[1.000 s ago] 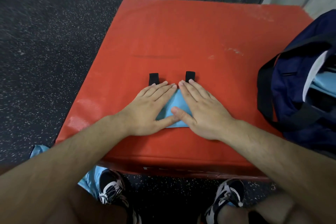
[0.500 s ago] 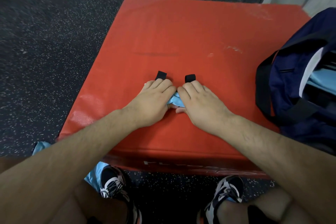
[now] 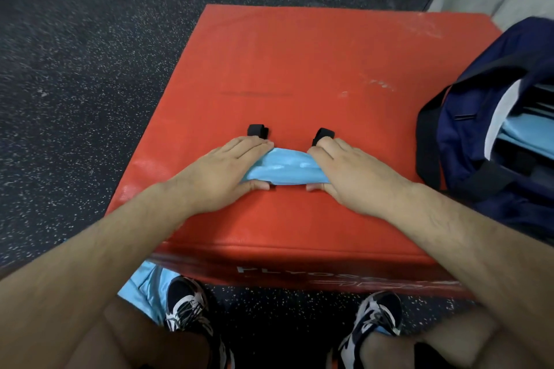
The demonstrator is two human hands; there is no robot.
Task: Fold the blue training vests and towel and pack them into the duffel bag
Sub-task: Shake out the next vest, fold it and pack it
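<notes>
vest [image 3: 284, 169], folded small, thin, soft and likely slippery, sits pinched at each end between thumb and fingers of my left hand [image 3: 223, 169] and right hand [image 3: 352, 172], best gripped there.

Folded blue vest [image 3: 286, 169] on red mat [image 3: 299, 69], left hand [image 3: 223, 172] and right hand [image 3: 353, 175] at its ends.
</notes>
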